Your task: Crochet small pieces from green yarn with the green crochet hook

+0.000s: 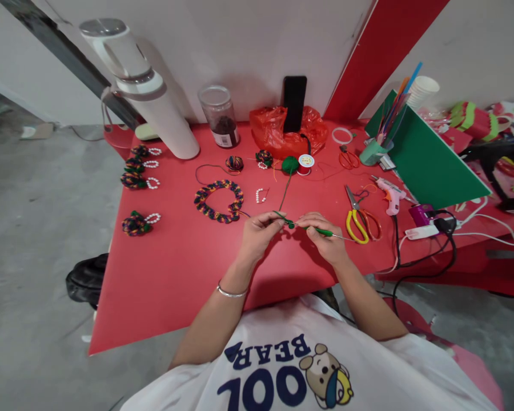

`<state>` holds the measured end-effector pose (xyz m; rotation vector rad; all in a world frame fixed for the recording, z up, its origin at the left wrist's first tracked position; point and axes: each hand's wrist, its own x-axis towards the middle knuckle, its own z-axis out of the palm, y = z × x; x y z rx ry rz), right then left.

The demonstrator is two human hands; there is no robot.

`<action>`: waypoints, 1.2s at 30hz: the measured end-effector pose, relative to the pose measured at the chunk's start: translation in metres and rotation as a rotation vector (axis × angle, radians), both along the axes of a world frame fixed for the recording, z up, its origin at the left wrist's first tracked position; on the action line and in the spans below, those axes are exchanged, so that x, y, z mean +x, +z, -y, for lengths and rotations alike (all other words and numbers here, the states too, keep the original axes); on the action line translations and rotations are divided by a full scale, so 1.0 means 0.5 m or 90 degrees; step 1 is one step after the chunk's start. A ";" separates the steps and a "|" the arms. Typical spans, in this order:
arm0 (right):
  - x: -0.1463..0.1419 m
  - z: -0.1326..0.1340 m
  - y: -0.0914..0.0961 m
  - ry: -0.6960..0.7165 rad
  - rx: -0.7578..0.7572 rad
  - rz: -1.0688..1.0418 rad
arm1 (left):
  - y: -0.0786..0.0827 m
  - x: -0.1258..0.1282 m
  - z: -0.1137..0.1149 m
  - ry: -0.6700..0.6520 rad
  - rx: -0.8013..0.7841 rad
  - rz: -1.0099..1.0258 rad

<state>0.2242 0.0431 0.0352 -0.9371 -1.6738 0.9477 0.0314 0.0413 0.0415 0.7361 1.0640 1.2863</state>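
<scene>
Over the front half of the red table, my left hand [261, 233] pinches a small piece of green crochet [290, 225] and its yarn. My right hand [323, 235] is closed around a crochet hook [324, 232] with a green grip, its tip at the green piece. A strand runs from there up to a ball of green yarn [290, 165]. Left of my hands lies a braided multicoloured ring [219, 201] of yarn, with a small multicoloured yarn ball [234, 164] behind it. A short string of white beads [261, 196] rests beyond my left hand.
Scissors [357, 220] and a pink glue gun [392, 196] lie to the right, near cables and a green board [428, 154]. Finished-looking yarn pieces with beads [136, 223] line the left edge. A white flask [163, 108], a jar [219, 117] and a phone [294, 103] stand behind.
</scene>
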 end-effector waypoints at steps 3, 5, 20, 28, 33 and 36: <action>-0.002 0.001 -0.003 0.012 -0.003 -0.009 | -0.007 -0.001 -0.001 0.005 0.002 0.005; -0.003 0.001 -0.003 0.015 -0.020 -0.014 | -0.013 -0.001 -0.002 0.006 0.003 0.013; 0.009 -0.004 0.016 0.088 -0.019 0.019 | -0.006 -0.003 -0.002 -0.035 -0.048 0.080; 0.015 -0.025 0.018 0.105 -0.022 0.101 | -0.012 -0.003 -0.005 -0.032 -0.074 0.129; 0.012 -0.050 0.010 0.094 -0.061 0.101 | -0.013 -0.003 -0.011 -0.003 -0.098 0.179; 0.004 -0.075 0.008 0.134 -0.079 0.084 | -0.015 -0.004 -0.015 0.009 -0.108 0.214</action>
